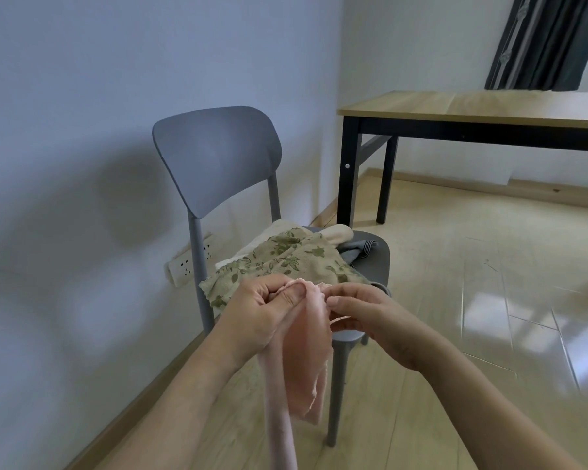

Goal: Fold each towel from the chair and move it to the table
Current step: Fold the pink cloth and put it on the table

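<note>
A pink towel (pixel 302 361) hangs in front of the grey chair (pixel 218 157), bunched and drooping toward the floor. My left hand (pixel 262 310) pinches its top edge from the left, and my right hand (pixel 360 313) pinches the same edge from the right, the two almost touching. On the chair seat lies a green floral towel (pixel 286 262), over a cream towel (pixel 336 234) and next to a grey striped towel (pixel 358 251). The wooden table (pixel 472 105) with black legs stands at the back right.
A white wall runs along the left, with a power strip (pixel 187 266) low behind the chair. Light wood flooring (pixel 472 300) spreads to the right between the chair and the table. Dark curtains (pixel 550 39) hang behind the table.
</note>
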